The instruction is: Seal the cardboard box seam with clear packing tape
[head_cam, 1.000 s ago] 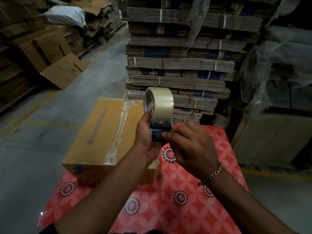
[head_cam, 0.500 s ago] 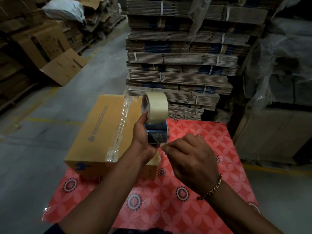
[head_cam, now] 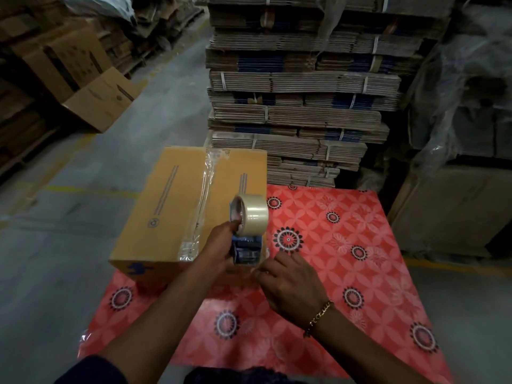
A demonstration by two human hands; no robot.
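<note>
Closed tan cardboard box with blue print point(head_cam: 169, 206) sits on the red flower-patterned plastic sheet point(head_cam: 346, 245), at the sheet's far left corner. The box top already carries a wrinkled strip of clear tape point(head_cam: 203, 200) along the centre seam, running from the far edge to the near edge and folding a bit over the near side. Left hand point(head_cam: 219, 246) is clenched around the blue handheld tape dispenser point(head_cam: 246, 252), held above the box's near right corner with the roll of clear packing tape point(head_cam: 250, 214) sitting on top, roll end pointing away from the person. Right hand point(head_cam: 291, 284) is just beside the dispenser's lower mouth, on the box's near right side, fingertips point(head_cam: 261, 271) pinched together as if on the loose tape end; the tape itself is too clear to make out there, so what it grips cannot be told for sure. Step in hand looks like freeing or pulling out the tape lead before laying another strip. Next move likely needs the lead drawn clear, stuck down on the box's near side wall at the seam, then the dispenser drawn across the top away from the person with steady pressure to avoid more wrinkles. Stacks of flattened brown cardboard bundles point(head_cam: 299, 106) stand behind the box.
</note>
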